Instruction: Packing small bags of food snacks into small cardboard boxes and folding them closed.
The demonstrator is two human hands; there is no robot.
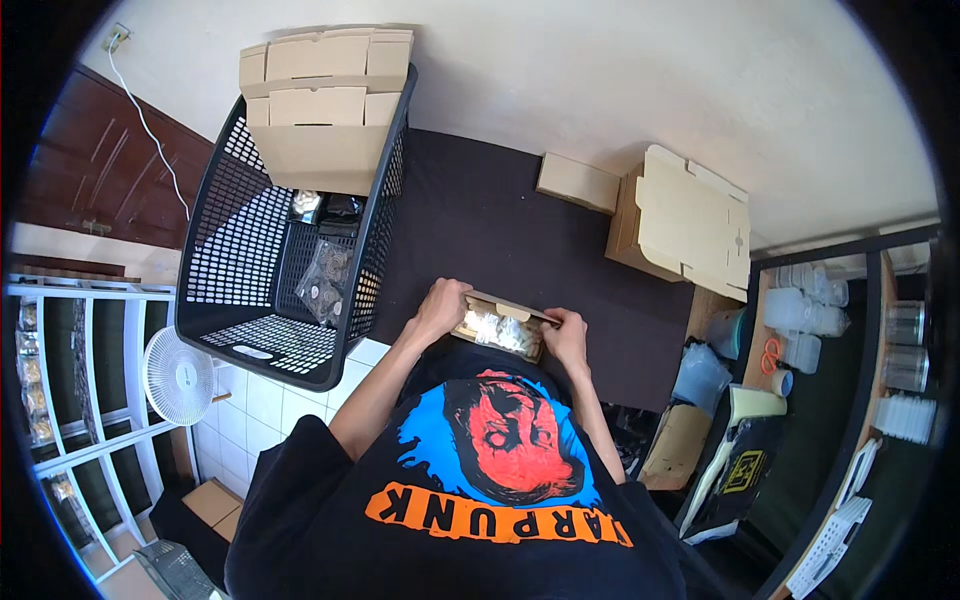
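Observation:
A small brown cardboard box is held close to my body at the near edge of the dark table. Its lid is raised along the far side, and shiny clear plastic packets show inside. My left hand grips the box's left end, with the thumb and fingers at the lid's corner. At the other end my right hand has its fingers closed on the right corner. My shirt hides the lower part of the box, and what the packets contain is too small to make out.
To the left stands a black plastic basket holding clear packets, with folded cardboard boxes across its far end. A larger carton and a narrow box lie by the wall on the dark table. Shelves line the right.

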